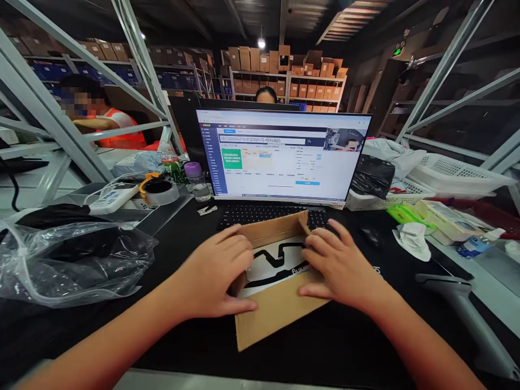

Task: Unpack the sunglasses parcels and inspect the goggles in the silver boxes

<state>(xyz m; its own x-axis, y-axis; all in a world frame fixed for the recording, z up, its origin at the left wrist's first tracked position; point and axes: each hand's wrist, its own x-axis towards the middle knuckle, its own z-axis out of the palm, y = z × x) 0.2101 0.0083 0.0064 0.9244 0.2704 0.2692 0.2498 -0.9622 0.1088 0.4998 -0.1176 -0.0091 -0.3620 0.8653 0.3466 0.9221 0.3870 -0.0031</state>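
Note:
A brown cardboard box (280, 309) with raised flaps lies on the black desk mat in front of the keyboard (268, 212). Inside it shows a white printed surface (280, 265) with black shapes and some lettering. My left hand (219, 271) grips the box's left end, thumb on the near flap and fingers over the side. At the right end my right hand (337, 265) holds the box likewise, its thumb on the near flap and its fingers bent over the edge. Parts of both ends are hidden by my hands.
Behind the keyboard stands a monitor (280, 157). To the left are a clear plastic bag (81, 260), a tape roll (158, 192) and a purple-capped bottle (197, 181). A barcode scanner (459, 303), a mouse (371, 236) and white baskets (455, 173) are on the right. A person (122, 127) sits beyond.

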